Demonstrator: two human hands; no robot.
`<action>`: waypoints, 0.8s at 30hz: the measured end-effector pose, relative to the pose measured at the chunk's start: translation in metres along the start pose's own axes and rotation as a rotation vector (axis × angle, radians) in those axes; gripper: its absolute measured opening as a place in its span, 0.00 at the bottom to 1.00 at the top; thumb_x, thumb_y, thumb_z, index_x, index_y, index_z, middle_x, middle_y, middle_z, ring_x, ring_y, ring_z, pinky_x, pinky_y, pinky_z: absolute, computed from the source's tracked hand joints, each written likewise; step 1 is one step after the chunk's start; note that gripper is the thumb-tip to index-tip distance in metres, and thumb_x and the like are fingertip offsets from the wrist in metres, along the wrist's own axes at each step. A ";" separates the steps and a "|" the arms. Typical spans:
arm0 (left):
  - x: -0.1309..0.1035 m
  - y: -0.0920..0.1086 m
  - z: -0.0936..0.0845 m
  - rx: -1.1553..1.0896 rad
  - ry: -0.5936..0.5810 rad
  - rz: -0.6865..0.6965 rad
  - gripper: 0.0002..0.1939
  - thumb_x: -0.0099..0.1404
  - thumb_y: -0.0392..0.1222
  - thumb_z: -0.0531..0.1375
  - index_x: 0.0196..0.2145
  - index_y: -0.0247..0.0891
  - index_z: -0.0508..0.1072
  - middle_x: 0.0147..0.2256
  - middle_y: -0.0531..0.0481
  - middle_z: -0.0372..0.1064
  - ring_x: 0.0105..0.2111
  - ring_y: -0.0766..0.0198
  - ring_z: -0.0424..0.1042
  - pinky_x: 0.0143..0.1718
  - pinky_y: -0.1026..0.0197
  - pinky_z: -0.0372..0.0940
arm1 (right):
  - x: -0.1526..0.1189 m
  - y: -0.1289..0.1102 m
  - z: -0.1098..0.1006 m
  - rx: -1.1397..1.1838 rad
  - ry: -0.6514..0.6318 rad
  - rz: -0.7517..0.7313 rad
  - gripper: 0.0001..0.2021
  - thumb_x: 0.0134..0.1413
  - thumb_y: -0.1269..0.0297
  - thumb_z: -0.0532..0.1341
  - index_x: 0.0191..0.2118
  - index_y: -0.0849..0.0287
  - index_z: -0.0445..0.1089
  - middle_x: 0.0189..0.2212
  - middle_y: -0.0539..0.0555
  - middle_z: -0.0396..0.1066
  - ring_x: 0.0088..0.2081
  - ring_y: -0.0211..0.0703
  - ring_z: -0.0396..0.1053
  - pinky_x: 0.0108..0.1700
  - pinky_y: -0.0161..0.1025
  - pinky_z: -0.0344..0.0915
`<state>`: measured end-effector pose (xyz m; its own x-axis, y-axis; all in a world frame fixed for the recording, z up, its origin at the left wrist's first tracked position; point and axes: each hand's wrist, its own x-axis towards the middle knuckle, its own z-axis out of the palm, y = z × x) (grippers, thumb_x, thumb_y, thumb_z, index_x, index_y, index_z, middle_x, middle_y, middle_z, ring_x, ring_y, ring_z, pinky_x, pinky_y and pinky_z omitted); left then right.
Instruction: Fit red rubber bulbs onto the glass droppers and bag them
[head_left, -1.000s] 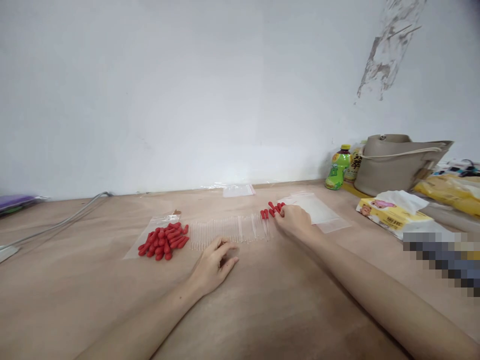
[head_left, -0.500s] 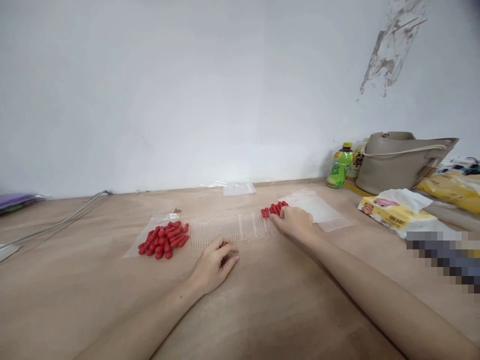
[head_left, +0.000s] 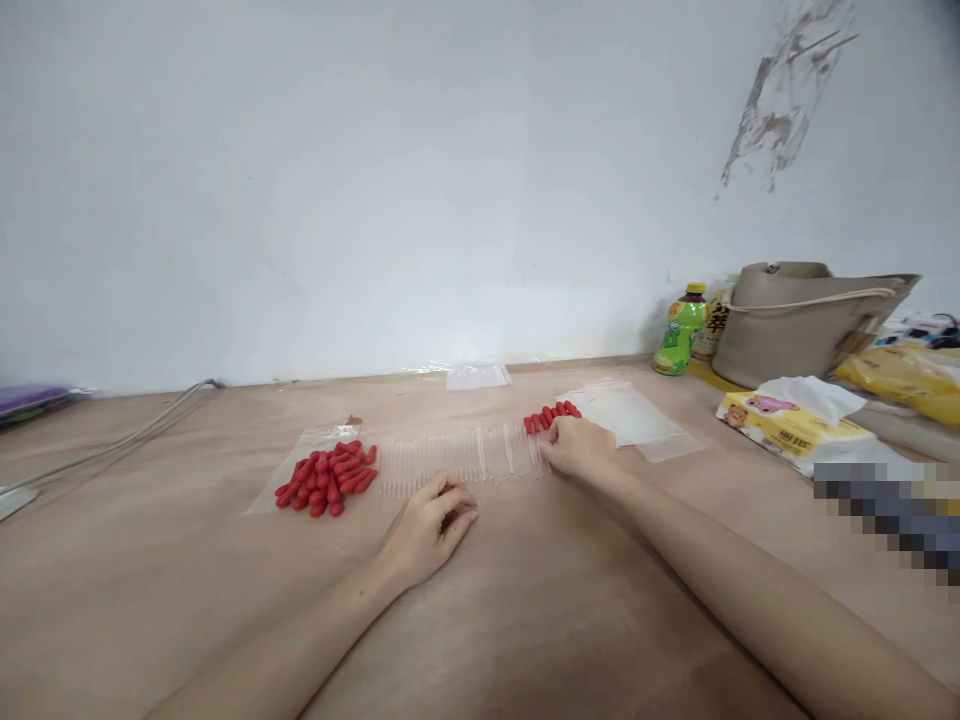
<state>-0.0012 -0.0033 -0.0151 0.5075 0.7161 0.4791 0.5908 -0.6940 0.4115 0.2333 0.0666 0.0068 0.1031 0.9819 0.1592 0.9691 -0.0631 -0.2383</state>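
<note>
A row of clear glass tubes (head_left: pixel 457 458) lies across the wooden table (head_left: pixel 525 620). My left hand (head_left: pixel 429 528) rests on the table with its fingertips at the near ends of the tubes, fingers loosely curled. My right hand (head_left: pixel 576 446) lies at the right end of the row, fingers bent and touching the last tubes. Just beyond it sits a short line of tubes capped with red rubber bulbs (head_left: pixel 553 414). A heap of loose red bulbs (head_left: pixel 328 476) lies on a clear plastic bag at the left end.
Clear plastic bags (head_left: pixel 628 415) lie right of my right hand, and a small one (head_left: pixel 478 376) lies by the wall. At the far right stand a green bottle (head_left: pixel 676 332), a beige bag (head_left: pixel 802 320) and a tissue pack (head_left: pixel 787 420). A grey cable (head_left: pixel 112 445) runs at left.
My right hand has drawn back left from the red-capped tubes to the end of the clear tube row. The capped ones now lie closer together. My left hand barely moved.
</note>
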 end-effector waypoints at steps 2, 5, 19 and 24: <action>0.000 0.000 0.000 0.005 0.000 0.001 0.07 0.62 0.37 0.51 0.34 0.38 0.69 0.34 0.48 0.62 0.29 0.66 0.63 0.29 0.64 0.61 | 0.000 0.000 -0.001 -0.011 0.004 -0.005 0.12 0.48 0.59 0.50 0.30 0.56 0.70 0.30 0.55 0.71 0.35 0.48 0.68 0.32 0.40 0.59; 0.000 0.000 0.000 0.015 -0.008 0.000 0.07 0.62 0.37 0.51 0.33 0.38 0.69 0.33 0.49 0.62 0.29 0.66 0.64 0.29 0.64 0.61 | -0.001 -0.001 -0.002 -0.057 0.006 -0.003 0.12 0.48 0.60 0.50 0.32 0.56 0.70 0.30 0.56 0.71 0.35 0.49 0.68 0.32 0.41 0.59; 0.000 0.000 -0.001 0.030 -0.023 -0.004 0.07 0.62 0.36 0.51 0.33 0.37 0.69 0.34 0.49 0.62 0.30 0.66 0.64 0.30 0.64 0.61 | -0.005 -0.009 0.004 -0.108 -0.042 -0.031 0.16 0.53 0.63 0.47 0.35 0.63 0.71 0.33 0.63 0.71 0.37 0.52 0.68 0.35 0.44 0.60; 0.001 0.000 -0.001 0.030 -0.028 -0.008 0.07 0.62 0.36 0.51 0.33 0.37 0.69 0.33 0.49 0.62 0.30 0.66 0.64 0.30 0.64 0.61 | -0.007 -0.011 0.003 -0.099 -0.051 -0.009 0.18 0.55 0.61 0.46 0.34 0.64 0.71 0.33 0.64 0.71 0.37 0.52 0.68 0.34 0.44 0.59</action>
<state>-0.0016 -0.0027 -0.0136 0.5199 0.7235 0.4542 0.6129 -0.6863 0.3917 0.2216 0.0613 0.0058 0.0852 0.9901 0.1113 0.9877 -0.0692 -0.1405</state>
